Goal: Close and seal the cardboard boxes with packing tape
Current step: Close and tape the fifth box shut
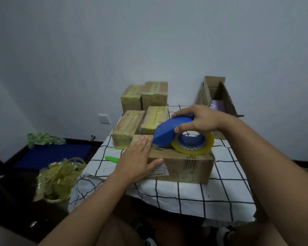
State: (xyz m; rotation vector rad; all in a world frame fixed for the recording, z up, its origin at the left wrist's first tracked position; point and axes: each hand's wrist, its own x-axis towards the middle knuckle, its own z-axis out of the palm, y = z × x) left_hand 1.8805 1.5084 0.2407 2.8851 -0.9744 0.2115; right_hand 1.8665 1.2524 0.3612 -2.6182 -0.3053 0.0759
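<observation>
- Currently the cardboard box (181, 166) lies flaps down on the surface (194, 197), which has a white cloth with a black grid, near the front edge.
- Right hand (201, 119) grasps the blue tape dispenser (169, 130), fingers curled over its top, thumb below.
- Dispenser sits on the box top, nose pointing left; yellowish tape roll (194, 144) rests on the box.
- Left hand (139, 160) is released and flat, fingers straight, pressing the box's left end, fingertips just beside the dispenser nose, thumb on the front face near a label (159, 172).
- Four taped boxes (144, 110) are stacked at the far left of the surface, behind the current box.
- Open box (217, 96) stands at the far right, something purple inside.
- Green tool (112, 159) lies on the cloth left of the left hand.
- Bag of crumpled used tape (59, 178) sits off the surface to the left.
</observation>
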